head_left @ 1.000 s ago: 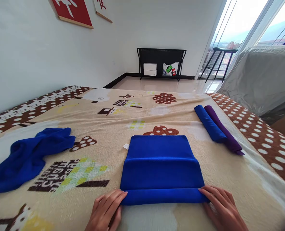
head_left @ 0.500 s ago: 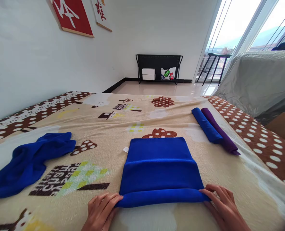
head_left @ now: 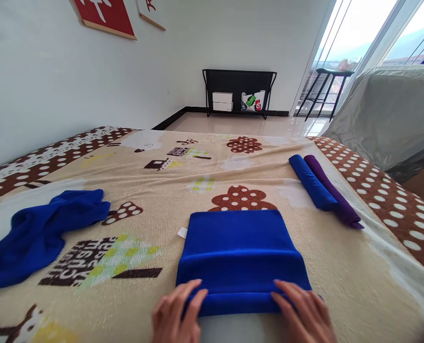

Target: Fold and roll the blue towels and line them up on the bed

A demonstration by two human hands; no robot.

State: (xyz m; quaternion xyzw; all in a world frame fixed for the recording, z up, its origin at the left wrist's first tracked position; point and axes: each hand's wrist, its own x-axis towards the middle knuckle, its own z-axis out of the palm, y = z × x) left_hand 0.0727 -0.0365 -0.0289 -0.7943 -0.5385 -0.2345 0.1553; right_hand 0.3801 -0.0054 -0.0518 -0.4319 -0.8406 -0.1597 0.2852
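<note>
A blue towel (head_left: 236, 269) lies spread before me, its near edge folded into a flat roll (head_left: 238, 303). My left hand (head_left: 179, 312) rests over the left part of that roll, fingers stretched forward and apart on the cloth. On the right part lies my right hand (head_left: 303, 309), its fingers also extended and spread on the towel. Neither hand pinches the cloth. A small white tag (head_left: 182, 232) sticks out from the towel's left side.
A crumpled blue cloth (head_left: 47, 233) lies at the left. Rolled blue (head_left: 312, 182) and purple (head_left: 333, 193) towels lie side by side at the right. Everything rests on a patterned blanket (head_left: 133, 257). Beyond are a black rack (head_left: 238, 83), a stool (head_left: 326, 90) and a plastic-covered piece (head_left: 405, 109).
Both hands have left the roll's ends and moved inward onto it, going from pinching to spread fingers. The towel sits slightly lower in view, and the camera has tilted down a little.
</note>
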